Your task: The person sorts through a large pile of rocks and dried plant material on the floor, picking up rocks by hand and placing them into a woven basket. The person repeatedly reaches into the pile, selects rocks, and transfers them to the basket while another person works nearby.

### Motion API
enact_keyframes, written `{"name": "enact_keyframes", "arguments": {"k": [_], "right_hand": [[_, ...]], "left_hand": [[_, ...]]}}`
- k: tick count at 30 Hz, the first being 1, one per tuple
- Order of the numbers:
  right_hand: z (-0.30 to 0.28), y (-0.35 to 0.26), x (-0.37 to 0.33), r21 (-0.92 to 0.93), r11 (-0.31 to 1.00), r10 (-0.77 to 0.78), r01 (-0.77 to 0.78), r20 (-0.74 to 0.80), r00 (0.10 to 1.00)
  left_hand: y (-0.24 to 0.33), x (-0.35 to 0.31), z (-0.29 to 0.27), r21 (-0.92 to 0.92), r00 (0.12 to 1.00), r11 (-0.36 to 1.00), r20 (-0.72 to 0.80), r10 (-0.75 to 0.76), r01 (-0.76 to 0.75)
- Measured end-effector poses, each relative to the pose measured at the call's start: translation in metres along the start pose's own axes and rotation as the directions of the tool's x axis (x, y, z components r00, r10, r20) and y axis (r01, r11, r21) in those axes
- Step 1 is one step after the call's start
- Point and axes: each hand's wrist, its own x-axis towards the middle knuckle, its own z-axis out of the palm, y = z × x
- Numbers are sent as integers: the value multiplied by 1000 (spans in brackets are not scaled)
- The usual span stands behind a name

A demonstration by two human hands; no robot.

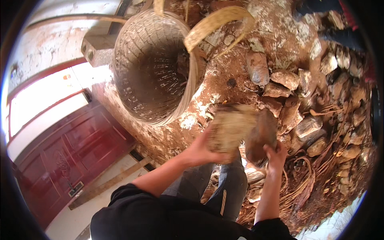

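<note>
Both of my hands are up in front of my legs, each closed round a stone. A pale tan, blocky stone (232,130), blurred by motion, is in my left hand (202,151). My right hand (276,155) grips a darker reddish-brown stone (262,138) from its lower right side. The two stones are side by side and overlap in the picture; I cannot tell whether they touch. Beyond my left hand is a large woven basket (194,76), its wide mouth tilted toward me. A flat woven strap (218,22) loops out beside its rim.
Several loose stones (310,127) are piled on the right, with thin roots or cords (306,180) among them. Reddish earth (224,76) lies between basket and stones. A dark red door (68,156) is at left, near a hollow block (94,50). Another person's dark legs (344,38) show at top right.
</note>
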Motion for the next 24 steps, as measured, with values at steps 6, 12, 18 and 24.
{"name": "enact_keyframes", "arguments": {"k": [6, 12, 18, 24], "right_hand": [[84, -88, -91, -66, 968, -165, 241, 556, 815], [232, -89, -53, -192, 877, -198, 440, 689, 697], [199, -2, -16, -247, 627, -551, 738, 530, 645], [80, 41, 59, -478, 819, -267, 317, 172, 948]], "left_hand": [[8, -78, -112, -183, 688, 982, -708, -160, 40], [-64, -2, -221, -123, 639, 991, -759, -124, 47], [-83, -5, -180, 33, 732, 999, -681, 4, 24], [-40, 26, -79, 918, 606, 394, -333, 722, 35]]}}
